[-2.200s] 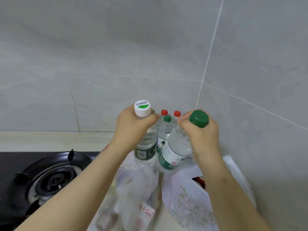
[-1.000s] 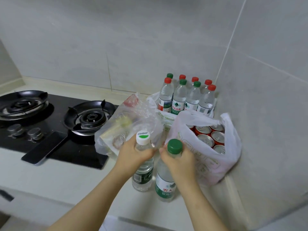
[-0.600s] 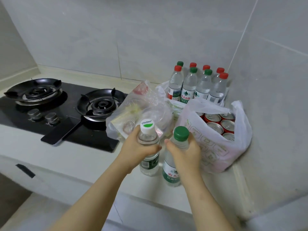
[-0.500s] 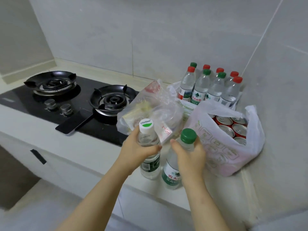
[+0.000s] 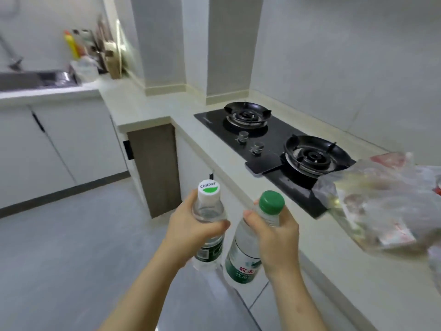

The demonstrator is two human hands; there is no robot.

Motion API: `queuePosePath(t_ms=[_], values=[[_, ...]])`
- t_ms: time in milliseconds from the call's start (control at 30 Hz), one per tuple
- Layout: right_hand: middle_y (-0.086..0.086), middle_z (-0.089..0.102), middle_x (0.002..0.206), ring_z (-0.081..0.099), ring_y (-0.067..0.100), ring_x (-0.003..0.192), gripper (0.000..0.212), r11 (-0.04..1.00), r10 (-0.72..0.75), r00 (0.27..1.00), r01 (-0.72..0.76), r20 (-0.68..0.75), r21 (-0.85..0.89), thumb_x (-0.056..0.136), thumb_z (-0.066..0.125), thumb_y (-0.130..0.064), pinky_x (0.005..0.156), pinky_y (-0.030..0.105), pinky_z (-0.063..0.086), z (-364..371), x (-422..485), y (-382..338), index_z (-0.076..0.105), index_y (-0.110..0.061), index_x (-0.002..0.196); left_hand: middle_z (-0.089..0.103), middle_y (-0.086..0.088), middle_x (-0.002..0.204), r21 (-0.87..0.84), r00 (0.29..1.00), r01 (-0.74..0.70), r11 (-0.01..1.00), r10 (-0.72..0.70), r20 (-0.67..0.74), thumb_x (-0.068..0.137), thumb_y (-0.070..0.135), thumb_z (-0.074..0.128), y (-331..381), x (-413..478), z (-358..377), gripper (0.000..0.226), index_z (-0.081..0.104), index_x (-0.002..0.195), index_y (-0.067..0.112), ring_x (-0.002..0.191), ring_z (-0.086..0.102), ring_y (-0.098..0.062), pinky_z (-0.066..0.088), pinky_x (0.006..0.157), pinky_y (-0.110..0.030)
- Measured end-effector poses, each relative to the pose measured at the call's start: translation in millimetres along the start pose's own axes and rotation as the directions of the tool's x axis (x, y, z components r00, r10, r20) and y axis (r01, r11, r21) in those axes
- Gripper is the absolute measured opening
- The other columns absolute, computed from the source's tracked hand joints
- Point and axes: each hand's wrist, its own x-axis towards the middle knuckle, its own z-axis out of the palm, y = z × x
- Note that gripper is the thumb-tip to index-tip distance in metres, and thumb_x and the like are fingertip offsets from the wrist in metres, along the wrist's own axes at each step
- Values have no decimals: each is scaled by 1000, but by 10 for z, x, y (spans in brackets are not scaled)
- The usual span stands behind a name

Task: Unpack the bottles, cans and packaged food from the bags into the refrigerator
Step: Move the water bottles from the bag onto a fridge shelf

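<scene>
Left grip (image 5: 191, 232) Cestbon bottle (image 5: 208, 210), right grip (image 5: 274, 235) green bottle (image 5: 241, 261), over floor (image 5: 71, 247)

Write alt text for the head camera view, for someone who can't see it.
Two hands each hold a water bottle by its neck over the kitchen floor: left hand a white-capped bottle, right hand a green-capped bottle. At right, a counter carries a black gas hob, a phone and a clear food bag.
</scene>
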Motion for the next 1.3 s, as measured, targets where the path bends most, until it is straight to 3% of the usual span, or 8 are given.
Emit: queuePosePath(t_ms=[200,433,533,667,900,1000,1100,1300], values=[[-8,63,61,58,4,57,13,995,-9,944,-25,329,100,62,73,-19,60,22,48,1178,-491,-81,61,-19,67,66,3,95,25,954,55,998,-45,-297,62,8,82,-69,-536,-1262,55,55,105,28,89,63,-14,47,71,-23],[-7,62,62,57,6,59,16,989,-73,743,-30,665,142,59,67,-28,61,23,47,2205,-1127,-255,61,-19,71,66,4,91,53,803,85,995,-37,-594,66,6,80,-116,-1331,-2246,45,54,93,30,83,63,-8,45,64,-14],[-9,61,62,55,4,58,15,988,-121,585,-5,802,152,67,74,-21,61,24,46,2551,-1424,-339,60,-19,71,63,9,92,40,688,97,994,-38,-725,68,7,79,-102,-1721,-2493,45,51,92,32,83,60,-4,44,65,-12],[-12,62,65,55,2,60,17,985,-160,384,3,909,172,73,72,-8,61,23,45,2908,-1830,-436,59,-18,73,67,5,93,44,519,119,992,-25,-854,64,11,82,-81,-2244,-2699,46,54,94,32,89,64,-11,51,82,-29],[-12,65,68,59,0,62,20,962,-238,32,-134,971,240,69,76,-11,61,20,46,3304,-2688,-731,63,-23,79,71,9,87,8,134,88,996,-4,-991,50,24,75,-17,-3175,-2804,49,61,96,32,85,67,-10,53,75,-27],[-6,64,69,59,7,65,17,943,-288,-62,-194,956,272,60,68,-23,63,23,49,3378,-3118,-877,62,-22,76,72,11,81,24,-21,93,995,26,-999,52,19,78,59,-3575,-2842,44,64,93,28,78,68,-5,49,66,-18],[-9,59,62,54,6,60,12,926,-332,-147,-241,932,292,62,67,-19,60,21,46,3450,-3582,-1075,59,-19,70,72,7,77,34,-179,60,998,44,-983,61,9,82,154,-3986,-2942,37,63,87,24,72,68,-9,47,63,-23],[-7,65,69,61,12,68,11,881,-425,-210,-316,880,351,63,67,-21,70,34,50,3691,-4601,-1558,63,-27,71,72,-2,80,133,-329,63,989,147,-933,49,20,75,439,-4803,-3359,37,62,84,22,76,70,-20,55,72,-37]])
